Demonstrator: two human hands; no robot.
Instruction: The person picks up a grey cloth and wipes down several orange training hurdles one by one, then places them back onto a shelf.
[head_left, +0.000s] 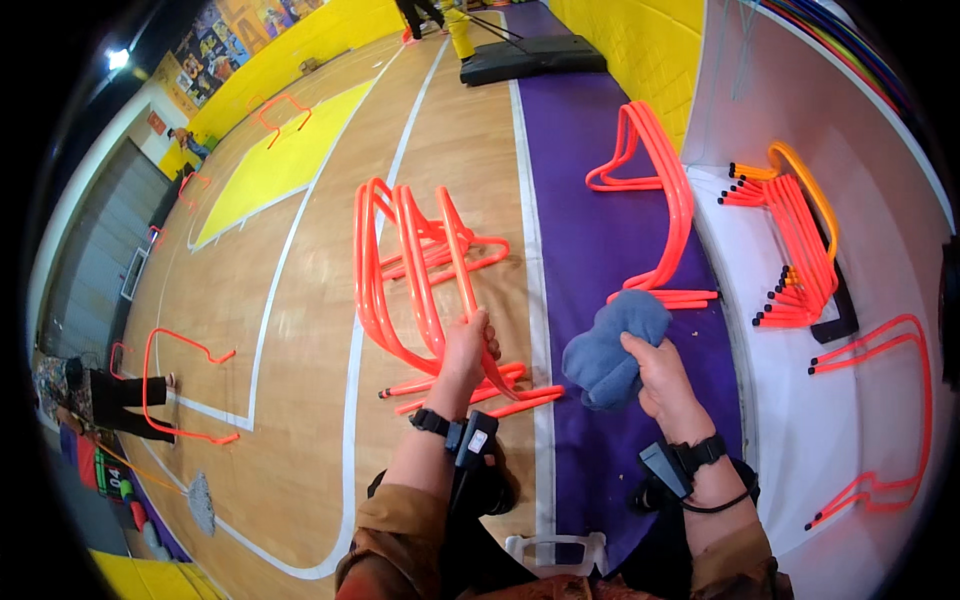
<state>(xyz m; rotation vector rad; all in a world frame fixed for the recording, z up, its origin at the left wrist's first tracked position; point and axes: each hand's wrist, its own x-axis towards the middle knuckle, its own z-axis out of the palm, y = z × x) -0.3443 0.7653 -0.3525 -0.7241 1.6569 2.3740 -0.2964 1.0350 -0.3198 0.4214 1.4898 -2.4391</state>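
My left hand (472, 346) is closed around the tube of an orange-red plastic training hurdle (456, 251), at the right side of a group of similar hurdles (373, 277) standing on the wood-look floor. My right hand (660, 375) grips a bunched blue cloth (615, 349) between thumb and fingers, apart from the hurdles in the left hand's group. Beyond the cloth, another set of nested orange-red hurdles (675, 195) stands on the purple floor strip. Both wrists carry strapped devices.
More hurdles, one of them yellow-orange (814, 191), lie on the white ledge (795, 405) at right. Single hurdles (150, 382) stand across the court at left, where a person (112, 397) holds a mop (201, 502). A white plastic stool (556, 541) is near my legs.
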